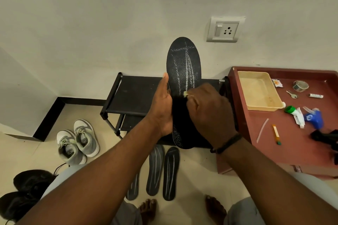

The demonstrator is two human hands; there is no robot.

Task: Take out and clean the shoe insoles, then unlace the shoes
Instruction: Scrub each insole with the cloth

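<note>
We see the insole [183,64] held upright in front of the wall, above the black shoe rack [135,93]; the left hand [162,107] grips its left edge, thumb along the rim and fingers hidden behind; the right hand [210,109] pinches a small pale cleaning piece [185,93], too small to identify, and presses it against the insole's middle; pale streaks run lengthwise up the dark surface above that contact; three further insoles [155,170] lie side by side on the floor by the bare feet; the grey sneakers [77,142] stand to the left, laces in place; the black shoes [23,193] sit at the lower left, a lace trailing from one; on the red desk [274,142] to the right rest a beige tray [243,86], a blue spray bottle [313,118], a green-capped tube [294,112] and keys [292,94]; we judge the cleaning stage under way and the unlacing not yet begun; risks from here: the insole is supported along one edge only, so firm rubbing could fold it or twist it out of the left hand; the tiny cleaning piece could slip from the pinch; a dropped insole would land on the floor and pick up dirt
</note>
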